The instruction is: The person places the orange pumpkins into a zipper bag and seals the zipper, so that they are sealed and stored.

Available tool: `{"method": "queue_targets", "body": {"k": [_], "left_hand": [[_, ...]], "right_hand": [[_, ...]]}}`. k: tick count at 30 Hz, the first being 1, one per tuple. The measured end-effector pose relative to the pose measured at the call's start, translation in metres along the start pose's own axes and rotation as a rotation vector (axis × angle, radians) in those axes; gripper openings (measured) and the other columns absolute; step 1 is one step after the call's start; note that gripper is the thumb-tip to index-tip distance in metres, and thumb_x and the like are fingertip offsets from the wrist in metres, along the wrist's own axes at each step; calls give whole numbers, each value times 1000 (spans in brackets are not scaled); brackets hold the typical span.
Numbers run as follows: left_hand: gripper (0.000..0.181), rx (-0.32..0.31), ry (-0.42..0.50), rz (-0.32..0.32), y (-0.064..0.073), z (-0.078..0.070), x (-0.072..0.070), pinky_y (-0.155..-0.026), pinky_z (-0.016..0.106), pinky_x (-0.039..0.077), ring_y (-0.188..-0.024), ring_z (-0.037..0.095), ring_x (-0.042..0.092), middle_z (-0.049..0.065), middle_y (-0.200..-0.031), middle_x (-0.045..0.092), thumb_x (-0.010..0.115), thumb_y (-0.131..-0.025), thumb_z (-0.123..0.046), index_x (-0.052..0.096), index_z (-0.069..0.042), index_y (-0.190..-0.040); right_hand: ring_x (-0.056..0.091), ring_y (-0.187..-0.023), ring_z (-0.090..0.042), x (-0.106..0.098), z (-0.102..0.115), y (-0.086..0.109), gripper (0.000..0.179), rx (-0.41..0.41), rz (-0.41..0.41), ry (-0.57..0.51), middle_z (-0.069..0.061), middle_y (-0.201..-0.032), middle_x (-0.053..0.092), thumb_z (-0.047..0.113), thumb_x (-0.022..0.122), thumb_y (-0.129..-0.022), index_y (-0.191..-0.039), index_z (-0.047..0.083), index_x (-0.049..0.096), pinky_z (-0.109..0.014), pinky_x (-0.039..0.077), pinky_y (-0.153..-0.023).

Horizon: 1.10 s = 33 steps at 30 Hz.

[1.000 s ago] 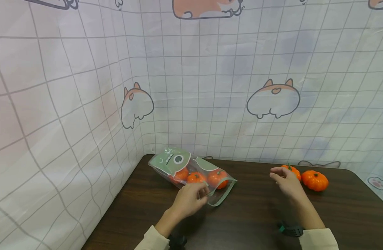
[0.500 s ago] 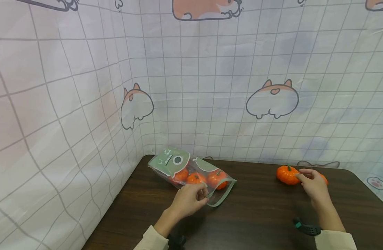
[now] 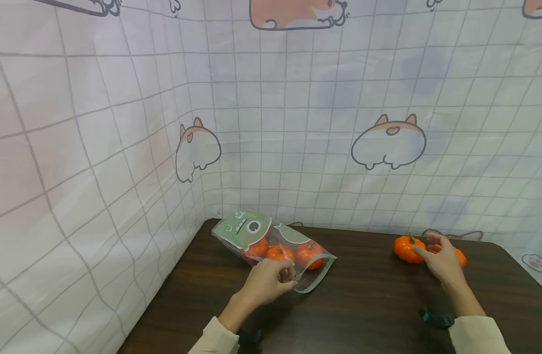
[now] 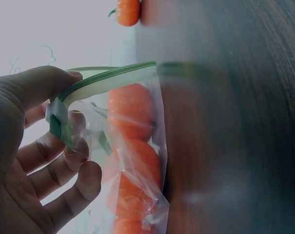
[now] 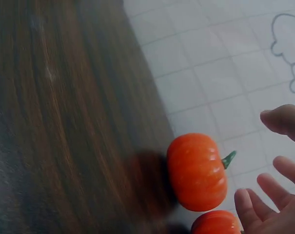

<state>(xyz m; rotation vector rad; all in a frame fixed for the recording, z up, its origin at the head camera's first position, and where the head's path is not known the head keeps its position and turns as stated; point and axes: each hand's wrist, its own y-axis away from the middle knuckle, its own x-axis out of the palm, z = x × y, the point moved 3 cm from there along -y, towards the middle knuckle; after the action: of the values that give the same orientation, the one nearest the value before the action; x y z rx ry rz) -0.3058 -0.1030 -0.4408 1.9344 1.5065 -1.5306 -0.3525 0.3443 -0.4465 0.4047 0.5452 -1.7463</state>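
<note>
My left hand (image 3: 268,282) pinches the open mouth of a clear zip bag (image 3: 249,227) with a green monster print, at the table's left. Several small orange pumpkins (image 4: 130,112) lie inside it. In the left wrist view, thumb and forefinger are on the green zip strip (image 4: 113,75) near its white slider (image 4: 58,111). At the right, my right hand (image 3: 445,260) hovers with thumb and fingers spread, holding nothing. It partly covers one loose pumpkin (image 3: 460,257); another pumpkin (image 3: 407,249) with a green stem sits just left of it.
The dark wooden table (image 3: 355,300) ends at a white gridded cloth (image 3: 315,147) with dog drawings, hung behind it. The same cloth runs along the left side. A dark band (image 3: 436,318) is on my right wrist.
My right hand has moved right, from the left loose pumpkin to over the right one, and its thumb and fingers have spread. My left hand and the bag have stayed put.
</note>
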Motion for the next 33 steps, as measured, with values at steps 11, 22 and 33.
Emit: {"method": "queue_targets", "body": {"k": [11,22,33], "left_hand": [[20,-14,21,15,0,1,-4,-57,21,42,-58,-4,51,-18,-68,60,82,-85,-34,65,-30,-77],[18,-33,24,8,-1,1,-7,-58,21,42,-59,-4,51,-18,-67,60,80,-85,-30,64,-29,-76],[18,-37,27,7,0,2,-6,-57,21,41,-59,-4,51,-18,-67,59,79,-85,-29,63,-29,-76]], "right_hand": [[28,-139,-60,8,-10,-21,89,-21,130,188,-43,-156,20,44,59,-101,-154,-15,17,-71,31,-109],[29,-128,-65,23,-12,-24,75,-87,88,300,-47,-145,22,34,69,-94,-144,-14,38,-75,32,-102],[34,-131,-65,23,-14,-19,81,6,170,267,-44,-150,30,42,67,-96,-149,-7,30,-71,35,-105]]}}
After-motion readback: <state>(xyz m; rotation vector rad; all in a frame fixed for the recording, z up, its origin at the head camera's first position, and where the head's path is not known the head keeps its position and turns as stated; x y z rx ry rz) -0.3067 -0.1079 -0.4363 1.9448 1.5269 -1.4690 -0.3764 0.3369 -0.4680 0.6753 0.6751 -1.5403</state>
